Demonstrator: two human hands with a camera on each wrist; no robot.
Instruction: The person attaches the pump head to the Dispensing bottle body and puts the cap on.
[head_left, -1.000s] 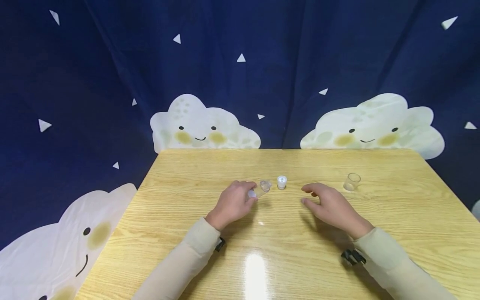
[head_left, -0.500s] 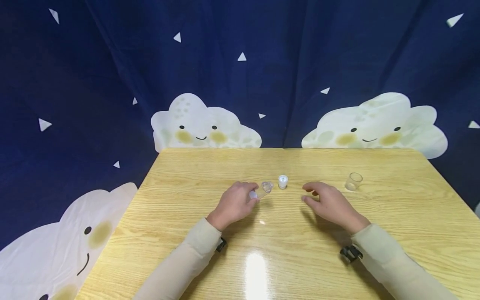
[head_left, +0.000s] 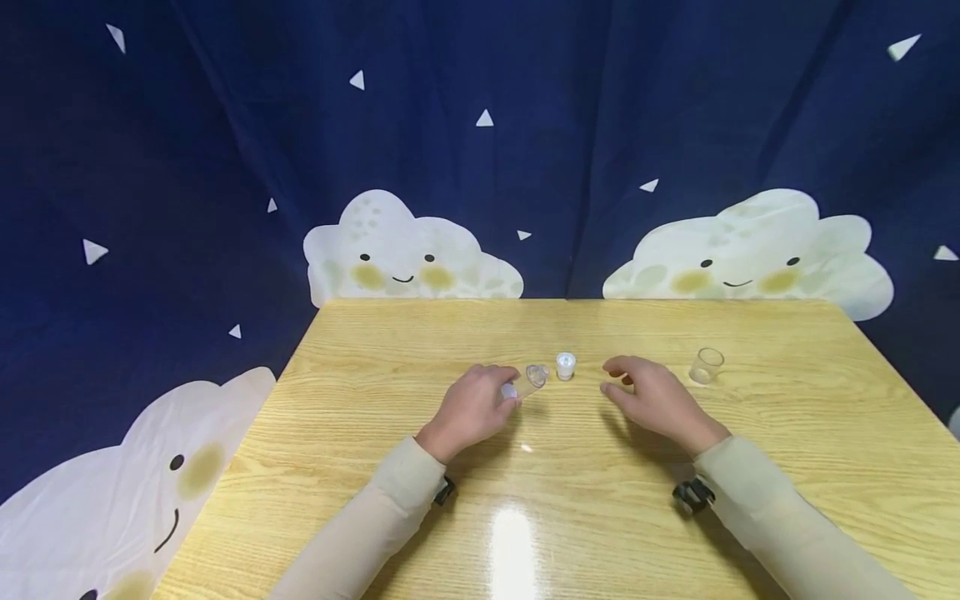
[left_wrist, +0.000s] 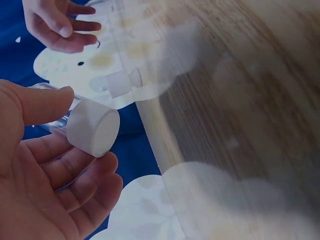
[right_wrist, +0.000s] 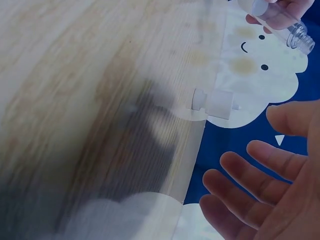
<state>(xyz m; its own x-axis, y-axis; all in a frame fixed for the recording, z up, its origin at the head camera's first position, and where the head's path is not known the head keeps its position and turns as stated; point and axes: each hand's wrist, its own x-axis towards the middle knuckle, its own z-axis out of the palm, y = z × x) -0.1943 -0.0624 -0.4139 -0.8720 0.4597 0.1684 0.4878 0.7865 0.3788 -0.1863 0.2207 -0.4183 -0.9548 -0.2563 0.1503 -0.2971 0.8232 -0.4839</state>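
Observation:
In the head view my left hand (head_left: 468,408) grips a small clear bottle (head_left: 529,382) between thumb and fingers, tilted with its neck toward the right. The left wrist view shows the bottle's white base (left_wrist: 93,128) against the fingers. A bare threaded neck (right_wrist: 301,39) shows at its other end in the right wrist view. Just right of the bottle, apart from it, a white pump top (head_left: 566,366) stands on the table. My right hand (head_left: 656,402) hovers to the right of that pump top, fingers loosely bent and holding nothing.
A clear open cylinder, like a cap (head_left: 707,367), stands on the wooden table (head_left: 375,358) beyond my right hand. A dark blue curtain (head_left: 450,50) with printed clouds hangs behind the table's far edge. Black wrist straps show under both sleeves.
My right hand has shifted slightly forward, away from me. My left hand keeps its hold on the bottle and has barely moved. The pump top and the clear cylinder stay put.

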